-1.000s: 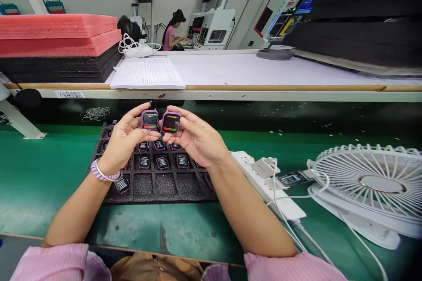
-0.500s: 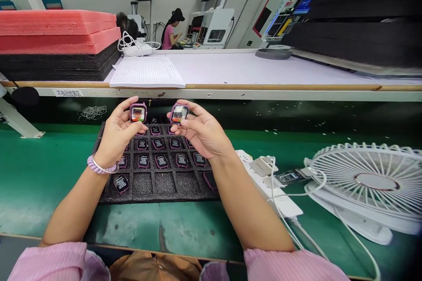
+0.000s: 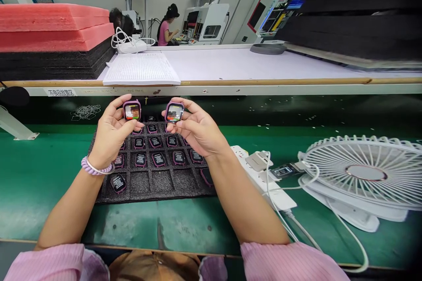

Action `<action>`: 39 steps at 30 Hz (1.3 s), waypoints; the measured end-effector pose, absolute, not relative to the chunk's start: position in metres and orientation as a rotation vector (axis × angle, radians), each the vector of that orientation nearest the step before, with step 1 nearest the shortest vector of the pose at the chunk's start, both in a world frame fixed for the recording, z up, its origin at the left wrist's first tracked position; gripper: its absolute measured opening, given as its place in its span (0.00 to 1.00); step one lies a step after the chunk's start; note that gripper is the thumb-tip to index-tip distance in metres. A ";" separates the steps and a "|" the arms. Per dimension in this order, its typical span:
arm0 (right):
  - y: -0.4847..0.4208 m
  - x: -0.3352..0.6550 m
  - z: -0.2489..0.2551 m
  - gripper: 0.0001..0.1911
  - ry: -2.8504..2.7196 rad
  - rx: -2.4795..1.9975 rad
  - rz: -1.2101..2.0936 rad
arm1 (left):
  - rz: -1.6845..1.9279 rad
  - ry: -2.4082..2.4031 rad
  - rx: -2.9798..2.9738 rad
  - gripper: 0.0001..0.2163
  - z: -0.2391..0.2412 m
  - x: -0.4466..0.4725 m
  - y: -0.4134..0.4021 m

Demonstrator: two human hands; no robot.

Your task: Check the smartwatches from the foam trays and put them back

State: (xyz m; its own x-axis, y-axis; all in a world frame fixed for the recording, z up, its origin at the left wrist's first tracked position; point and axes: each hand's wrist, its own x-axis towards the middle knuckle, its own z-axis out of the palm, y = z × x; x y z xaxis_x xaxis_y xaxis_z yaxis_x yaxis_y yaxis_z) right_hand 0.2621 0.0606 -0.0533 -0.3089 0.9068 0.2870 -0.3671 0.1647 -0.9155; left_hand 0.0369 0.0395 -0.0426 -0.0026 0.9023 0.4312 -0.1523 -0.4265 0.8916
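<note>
My left hand [image 3: 112, 129] grips a purple-cased smartwatch [image 3: 132, 110] without a strap between thumb and fingers, its lit screen turned up toward me. A second such smartwatch [image 3: 174, 112] is pinched in my right hand [image 3: 201, 131], also with a lit screen. Both are held above the far part of a black foam tray [image 3: 166, 191] on the bench. Several more purple smartwatches [image 3: 158, 159] lie in the tray's compartments, most showing white text on dark screens. In the nearest row, one smartwatch [image 3: 118, 183] sits at the left and another [image 3: 207, 176] at the right, partly behind my forearm.
A white power strip [image 3: 280, 197] with cables and a white fan [image 3: 365, 173] stand on the right. Across the back runs a shelf [image 3: 224, 66] bearing printed sheets [image 3: 141, 70], red foam [image 3: 56, 28] and black stacks [image 3: 359, 39]. A person [image 3: 164, 30] sits beyond it.
The view has shifted slightly, so the scene sits a little further left. Both hands still hold their smartwatches, and the right one's screen now faces the camera more squarely.
</note>
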 end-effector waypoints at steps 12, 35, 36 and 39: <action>0.060 0.261 -0.052 0.26 -1.290 -0.569 1.443 | 1.543 0.845 1.433 0.26 -0.042 0.038 0.039; 0.059 0.260 -0.052 0.27 -1.286 -0.650 1.386 | 1.440 0.932 1.469 0.23 -0.039 0.039 0.032; 0.059 0.260 -0.053 0.27 -1.288 -0.654 1.384 | 1.440 0.932 1.464 0.23 -0.039 0.039 0.032; 0.060 0.261 -0.052 0.26 -1.281 -0.657 1.386 | 1.450 0.912 1.453 0.25 -0.039 0.040 0.032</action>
State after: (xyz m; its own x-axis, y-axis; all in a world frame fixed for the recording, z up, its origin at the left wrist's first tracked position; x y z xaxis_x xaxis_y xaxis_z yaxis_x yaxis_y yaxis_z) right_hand 0.2611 0.0597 -0.0523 -0.2618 0.9294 0.2601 -0.3330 0.1659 -0.9282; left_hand 0.0396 0.0316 -0.0392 0.0547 0.9306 0.3619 -0.0765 -0.3575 0.9308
